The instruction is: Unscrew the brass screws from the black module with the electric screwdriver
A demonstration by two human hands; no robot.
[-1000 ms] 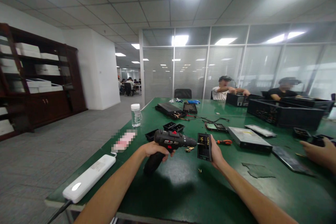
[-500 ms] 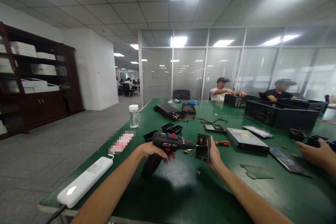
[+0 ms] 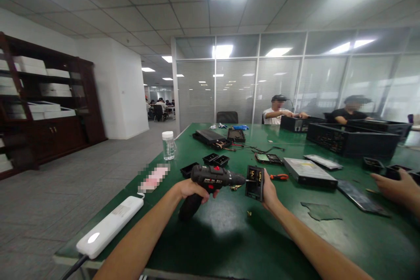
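My left hand (image 3: pixel 197 190) is wrapped round the grip of a black cordless drill (image 3: pixel 215 177), which points to the right. Its bit reaches into the open side of a small black plastic box (image 3: pixel 255 183) with brass-coloured parts inside. That box is held tilted up by my right hand (image 3: pixel 269 190), fingers behind it and mostly hidden. A small brass piece (image 3: pixel 249 214) lies on the green table below the box, and more brass bits (image 3: pixel 235 187) lie under the drill's chuck. Behind the box is an orange-and-black screwdriver (image 3: pixel 278 177).
Black trays (image 3: pixel 215 159) sit beyond the drill. A white power strip (image 3: pixel 110 227) and a clear bottle (image 3: pixel 168 145) line the left edge. A silver drive (image 3: pixel 309 173) and black cases (image 3: pixel 351 140) stand to the right. Another person's hand (image 3: pixel 397 186) reaches in there.
Very little differs. The whole view has shifted slightly; the drill stays against the inside of the box, both held as before.
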